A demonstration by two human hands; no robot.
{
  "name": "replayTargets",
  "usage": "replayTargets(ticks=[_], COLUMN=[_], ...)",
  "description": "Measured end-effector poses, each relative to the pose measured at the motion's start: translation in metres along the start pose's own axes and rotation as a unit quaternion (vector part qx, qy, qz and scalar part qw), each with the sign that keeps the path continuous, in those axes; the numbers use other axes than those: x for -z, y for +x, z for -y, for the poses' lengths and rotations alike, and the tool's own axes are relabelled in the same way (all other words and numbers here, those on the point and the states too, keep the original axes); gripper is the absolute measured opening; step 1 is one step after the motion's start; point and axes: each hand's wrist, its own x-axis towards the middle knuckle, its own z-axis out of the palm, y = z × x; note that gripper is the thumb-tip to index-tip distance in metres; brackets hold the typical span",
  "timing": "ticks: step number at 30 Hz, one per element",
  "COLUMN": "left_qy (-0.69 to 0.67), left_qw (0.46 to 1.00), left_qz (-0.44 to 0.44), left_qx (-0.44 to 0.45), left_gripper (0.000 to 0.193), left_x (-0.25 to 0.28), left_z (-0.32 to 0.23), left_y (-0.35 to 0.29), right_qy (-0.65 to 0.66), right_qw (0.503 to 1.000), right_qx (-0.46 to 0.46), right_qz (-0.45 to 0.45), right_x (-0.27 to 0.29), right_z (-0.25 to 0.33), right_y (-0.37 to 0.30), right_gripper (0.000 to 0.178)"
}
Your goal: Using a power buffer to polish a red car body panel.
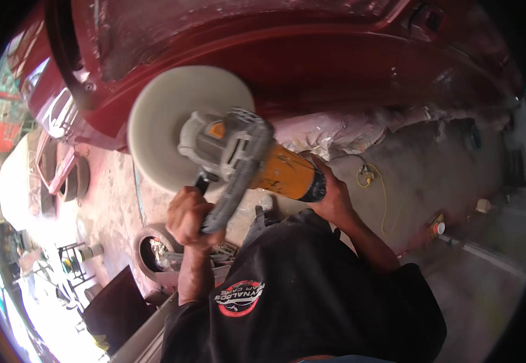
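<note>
Both my hands are on an orange and grey power polisher (287, 172), which is tilted across the middle of the view. Its wide, pale round polishing pad (157, 121) overlaps a dark red car body panel (323, 69); whether pad and paint touch, I cannot tell. My left hand (191, 218) is closed around the handle at the tool's head. At the rear end of the orange body, my right hand (334, 196) grips the housing, with some of its fingers hidden behind it.
Crumpled masking sheet (335, 136) hangs below the panel. A yellow cord (384, 196) lies on the floor to the right, near a small white round container (438, 228). At left are a tyre with items inside (144, 254) and a dark flat panel (118, 308).
</note>
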Motion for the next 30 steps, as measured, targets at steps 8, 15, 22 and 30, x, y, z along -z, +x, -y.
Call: replayTargets(ticks=[8,15,22,30], left_qy=[-0.154,-0.212,-0.157,-0.129], left_qw=[0.975,0.958,0.956,0.939], left_qz=[0.132,0.161,0.215,0.284], left_qx=[-0.096,-0.107,-0.124,-0.147], left_gripper=[0.02,0.02,0.023,0.025], left_x=[-0.115,-0.212,-0.184,-0.196], left_z=[-0.044,-0.078,-0.075,-0.096], left_y=[0.057,0.109,0.084,0.087], right_qy=[0.011,-0.014,0.072,0.173], right_qw=[0.984,0.946,0.946,0.94], right_qx=[-0.099,-0.193,-0.225,-0.211], right_qz=[-0.15,-0.259,-0.223,-0.202], right_x=[0.064,0.104,0.067,0.029], right_z=[-0.038,-0.049,-0.071,-0.078], right_y=[-0.064,-0.071,-0.078,-0.091], right_gripper=[0.092,0.078,0.079,0.083])
